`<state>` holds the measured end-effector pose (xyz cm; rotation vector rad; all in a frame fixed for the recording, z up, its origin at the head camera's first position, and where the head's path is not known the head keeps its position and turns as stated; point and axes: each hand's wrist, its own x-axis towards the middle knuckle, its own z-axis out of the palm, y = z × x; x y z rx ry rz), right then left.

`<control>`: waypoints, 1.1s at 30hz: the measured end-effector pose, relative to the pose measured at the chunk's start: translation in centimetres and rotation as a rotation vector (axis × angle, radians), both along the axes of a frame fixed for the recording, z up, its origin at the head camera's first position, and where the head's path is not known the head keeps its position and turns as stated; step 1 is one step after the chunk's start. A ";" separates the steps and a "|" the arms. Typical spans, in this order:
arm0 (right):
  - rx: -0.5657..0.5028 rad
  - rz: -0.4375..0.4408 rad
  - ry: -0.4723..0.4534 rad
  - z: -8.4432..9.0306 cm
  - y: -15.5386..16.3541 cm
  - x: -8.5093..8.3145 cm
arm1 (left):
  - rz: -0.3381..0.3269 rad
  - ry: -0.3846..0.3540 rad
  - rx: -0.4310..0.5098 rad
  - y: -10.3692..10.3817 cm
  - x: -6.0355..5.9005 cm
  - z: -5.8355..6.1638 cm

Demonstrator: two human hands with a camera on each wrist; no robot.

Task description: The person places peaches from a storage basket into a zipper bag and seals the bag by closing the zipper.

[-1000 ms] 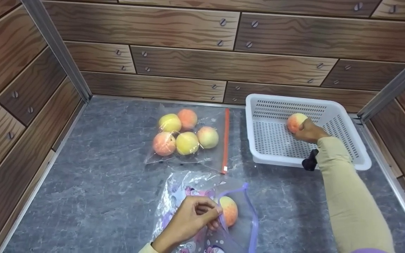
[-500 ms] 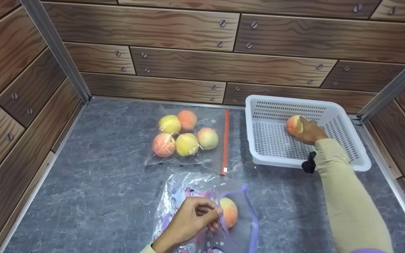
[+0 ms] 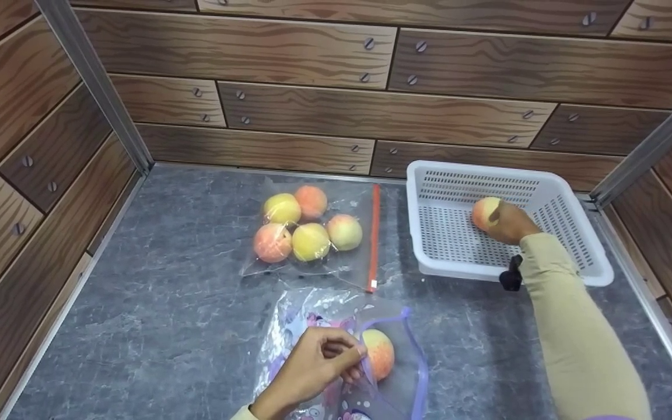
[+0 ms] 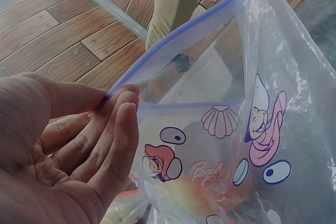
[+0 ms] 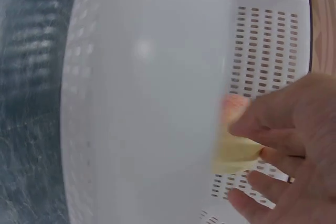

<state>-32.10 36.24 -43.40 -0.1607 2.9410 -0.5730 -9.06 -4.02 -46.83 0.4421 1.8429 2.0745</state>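
Note:
My left hand pinches the purple zip edge of a clear bag printed with cartoon figures, between thumb and fingertips. The bag lies at the front with its mouth held apart, and a yellow-red peach is inside it. In the left wrist view, that peach shows blurred through the printed plastic. My right hand reaches into a white perforated basket at the right and holds another peach with thumb and fingers. The basket wall partly covers this peach in the right wrist view.
A clear bag with a red zip lies behind the printed bag, holding several yellow and red peaches. Wood-patterned walls with metal corner posts enclose the grey marbled tabletop.
In the basket, my right hand and its peach have shifted slightly left, and the peach has turned in the fingers. My left hand stays on the bag's edge.

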 end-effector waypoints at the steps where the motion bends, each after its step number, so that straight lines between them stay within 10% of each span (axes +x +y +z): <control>1: -0.006 -0.003 -0.011 0.1 0.0 0.0 | 0.001 0.002 0.001 0.0 0.0 0.0; 16: -0.015 -0.007 0.099 0.0 -0.5 1.0 | 0.017 -0.001 0.015 0.2 -0.1 -0.1; 33: 0.048 -0.030 -0.033 -0.3 -0.7 2.1 | 0.016 -0.010 0.017 0.2 0.3 -0.2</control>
